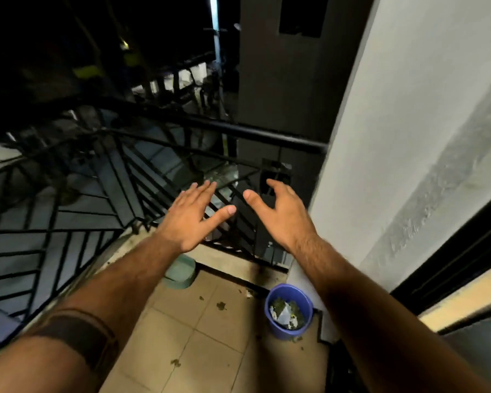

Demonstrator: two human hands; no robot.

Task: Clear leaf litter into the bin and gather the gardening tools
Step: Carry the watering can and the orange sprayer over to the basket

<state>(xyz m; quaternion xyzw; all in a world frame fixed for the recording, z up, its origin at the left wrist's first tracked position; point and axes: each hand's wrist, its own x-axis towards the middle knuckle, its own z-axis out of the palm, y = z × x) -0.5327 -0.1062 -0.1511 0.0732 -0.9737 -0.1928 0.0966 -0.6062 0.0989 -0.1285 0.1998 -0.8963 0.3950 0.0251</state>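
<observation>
- Fingers spread on left hand [188, 219] and right hand [278, 214], holding nothing.
- Tiled floor [182, 336] carries leaf scraps [221, 305]; blue bin [288, 311] by the wall [408, 137].
- Both arms reach toward the railing [238, 130].

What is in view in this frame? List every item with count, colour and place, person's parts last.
bin: one, blue, on the floor by the wall's foot, holding leaf litter and pale scraps
leaf bits: several small clumps, green-brown, scattered on the tiles left of and around the bin
pot: one, pale green, at the railing's base, partly hidden by the left forearm
floor tiles: beige, bottom centre
railing: one, black metal, across the balcony edge
wall: white, on the right
gardening tools: none visible
left hand: open, empty, raised in front of the railing
right hand: open, empty, raised beside the left
band: one, dark, around the left forearm
</observation>
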